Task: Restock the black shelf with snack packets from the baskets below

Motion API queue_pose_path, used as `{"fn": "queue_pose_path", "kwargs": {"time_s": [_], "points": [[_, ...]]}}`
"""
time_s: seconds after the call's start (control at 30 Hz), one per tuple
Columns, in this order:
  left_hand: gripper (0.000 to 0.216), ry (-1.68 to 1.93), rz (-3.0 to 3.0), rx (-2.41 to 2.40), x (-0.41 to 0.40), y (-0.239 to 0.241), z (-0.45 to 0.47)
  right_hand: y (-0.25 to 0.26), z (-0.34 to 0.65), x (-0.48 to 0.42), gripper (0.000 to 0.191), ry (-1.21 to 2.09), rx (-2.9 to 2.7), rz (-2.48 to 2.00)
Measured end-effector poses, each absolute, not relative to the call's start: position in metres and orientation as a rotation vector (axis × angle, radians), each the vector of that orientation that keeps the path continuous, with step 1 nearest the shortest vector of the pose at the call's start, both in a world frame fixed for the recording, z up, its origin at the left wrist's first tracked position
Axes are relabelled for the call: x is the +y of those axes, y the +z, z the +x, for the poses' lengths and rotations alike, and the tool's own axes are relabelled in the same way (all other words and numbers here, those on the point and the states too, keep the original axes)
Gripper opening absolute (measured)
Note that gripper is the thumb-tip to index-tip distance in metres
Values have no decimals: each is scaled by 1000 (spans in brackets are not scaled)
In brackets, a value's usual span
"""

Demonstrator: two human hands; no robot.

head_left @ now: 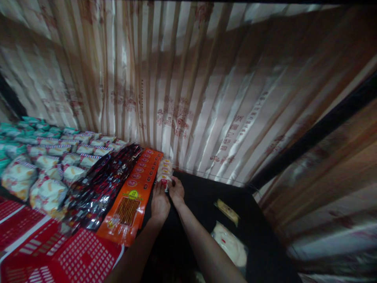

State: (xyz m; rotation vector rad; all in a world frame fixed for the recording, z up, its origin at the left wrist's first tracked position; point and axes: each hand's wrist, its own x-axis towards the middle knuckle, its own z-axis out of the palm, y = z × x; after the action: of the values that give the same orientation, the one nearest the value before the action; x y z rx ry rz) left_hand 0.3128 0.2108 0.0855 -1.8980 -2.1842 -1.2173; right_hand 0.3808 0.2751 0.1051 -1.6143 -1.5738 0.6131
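Both my hands are at the near end of a row of small white packets (165,166) with yellow and red marks, lying on the black table beside the orange packs. My left hand (160,203) has its fingers over the left side of the nearest packet (164,184). From the right, my right hand (177,192) closes on the same packet with bent fingers. Its fingertips are partly hidden. Just left of the hands lies a stack of long orange snack packs (141,173), with brown sticks showing through a window.
Dark shiny packs (98,188) and rows of white snack bags (48,192) fill the left side. Red baskets (85,251) stand at front left. A yellowish packet (227,212) and a white pack (229,243) lie on the right. Behind hangs a printed curtain (182,86), with a black pole (312,131) at right.
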Motion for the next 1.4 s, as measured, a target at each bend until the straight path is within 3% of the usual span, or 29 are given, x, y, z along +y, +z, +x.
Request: {"fn": "queue_pose_path", "kwargs": {"time_s": [0.37,0.6,0.8,1.0,1.13,1.4], "points": [[40,-1227,-2080,-2019,181,119,326,141,440,208,32,400,-1624,-1405],[47,-1077,-2851,-1634,118,142,404,140,561,115,35,21,-1610,-1622],[69,-722,-3065,-1792,87,140,444,113,604,83,42,170,-1615,-1785],[55,-739,-2895,-1852,69,129,438,103,602,85,47,215,-1583,-1748],[44,-860,-2835,-1898,61,125,427,102,604,88,41,220,-1585,-1776],[35,-1611,-2682,-2215,66,135,411,125,578,84,40,246,-1610,-1567]]}}
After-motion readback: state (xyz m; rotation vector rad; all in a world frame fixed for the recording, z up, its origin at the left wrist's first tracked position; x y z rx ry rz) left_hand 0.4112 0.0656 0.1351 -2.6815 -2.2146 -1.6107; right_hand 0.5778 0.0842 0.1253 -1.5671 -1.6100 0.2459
